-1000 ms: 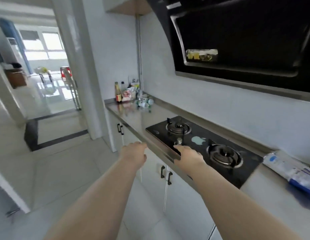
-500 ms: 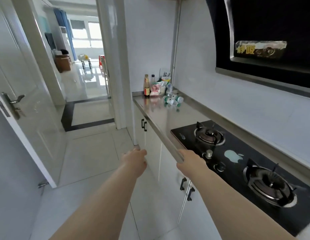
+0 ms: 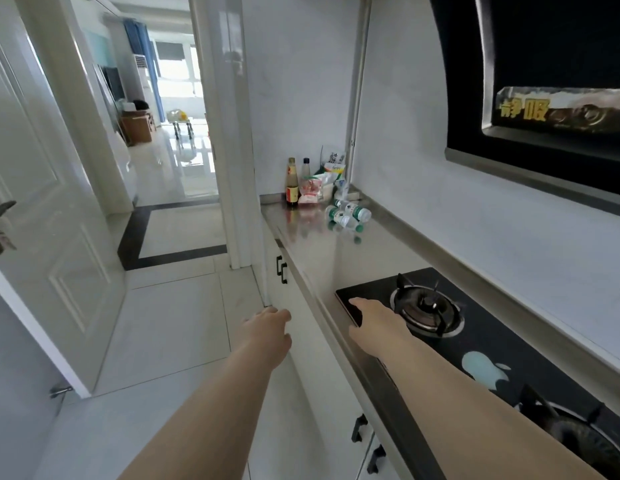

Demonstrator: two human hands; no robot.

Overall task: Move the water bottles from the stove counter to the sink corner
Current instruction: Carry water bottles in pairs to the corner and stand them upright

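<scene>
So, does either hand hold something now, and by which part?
Nothing is held. The left hand and right hand are both empty; the water bottles lie untouched at the far end of the counter.

Bare left forearm point(image 3: 211, 403) in lower centre of frame, bare right forearm point(image 3: 474, 403) in lower right, both uncovered along the whole visible length down to the bottom edge. Left hand point(image 3: 267, 329) at centre and right hand point(image 3: 374, 320) just right of it, both bare. Seen from the back-of-hand side: wrists and knuckles visible, fingers foreshortened, nails too small to tell. Smooth outlines, slightly soft at left hand edges.
</scene>
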